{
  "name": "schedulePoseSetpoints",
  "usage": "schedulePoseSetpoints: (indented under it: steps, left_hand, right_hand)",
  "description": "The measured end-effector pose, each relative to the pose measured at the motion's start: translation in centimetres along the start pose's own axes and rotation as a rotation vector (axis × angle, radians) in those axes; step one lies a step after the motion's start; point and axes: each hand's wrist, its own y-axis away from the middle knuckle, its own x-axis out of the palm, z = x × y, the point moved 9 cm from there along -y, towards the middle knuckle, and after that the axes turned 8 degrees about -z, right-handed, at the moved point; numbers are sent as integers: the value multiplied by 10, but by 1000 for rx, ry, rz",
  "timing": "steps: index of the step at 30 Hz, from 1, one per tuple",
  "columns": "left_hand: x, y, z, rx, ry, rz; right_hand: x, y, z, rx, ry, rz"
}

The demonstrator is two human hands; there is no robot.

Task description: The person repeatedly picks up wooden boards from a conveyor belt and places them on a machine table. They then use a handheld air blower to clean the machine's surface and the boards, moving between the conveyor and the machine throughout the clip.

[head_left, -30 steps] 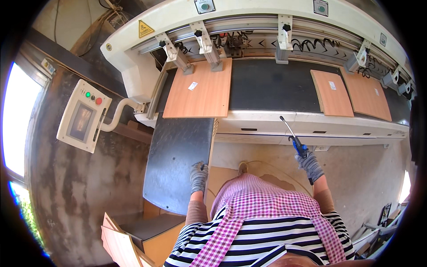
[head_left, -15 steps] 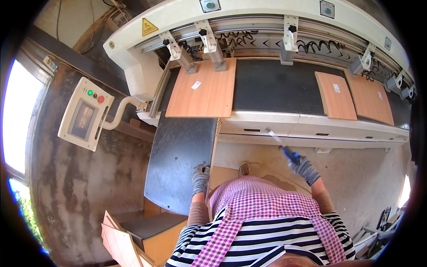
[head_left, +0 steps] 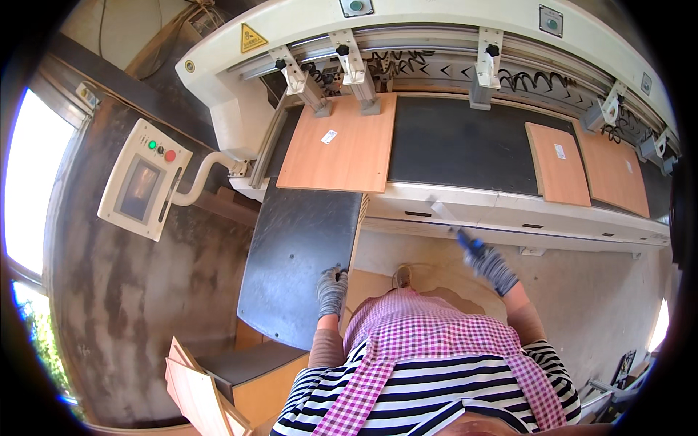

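My left hand (head_left: 332, 291), in a grey knit glove, rests at the right side of a black-topped side table (head_left: 287, 251). Its fingers are curled; whatever may be in them is too small or hidden. My right hand (head_left: 494, 269), gloved alike, is closed round a blue-and-black handled tool (head_left: 471, 243) with a long, pale, flat tip. That tip hangs in front of the white machine's front edge, and its kind is unclear. Beyond my left hand, a wood-grain panel (head_left: 338, 149) with a white label lies on the machine's black bed (head_left: 465, 145), two clamp feet at its far edge.
Two more labelled panels, a narrow one (head_left: 556, 163) and a wider one (head_left: 614, 171), lie on the bed at right. A control panel (head_left: 145, 182) on a bent arm stands at left. Leaning boards (head_left: 200, 392) are at lower left. A clamp (head_left: 486, 76) hangs above mid-bed.
The view has shifted slightly, moving the machine a little rightward in the picture. My right hand and its tool have moved slightly leftward. My left hand stays at the side table.
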Motion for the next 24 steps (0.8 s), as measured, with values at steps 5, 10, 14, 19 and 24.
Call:
schedulePoseSetpoints:
  steps: [5,10,14,19,24]
  left_hand:
    - [-5,-8,46,-17,10,-88]
    - [-33,-52,55,-155,6,-146]
    - [-60,-122,73,-119,-48,-265]
    - [-82,-243,87,-48,38,-394]
    - [-55,-374,42,-68,-5,-330]
  right_hand:
    - [-61,-59,-24,283,-393,-344]
    - [-18,-106,2,178,-120,-230]
    - [85,-81,82,-575,98,27]
    - [113,-42,144,-463,105,685]
    - [-28,-182,34,191,-263,-506]
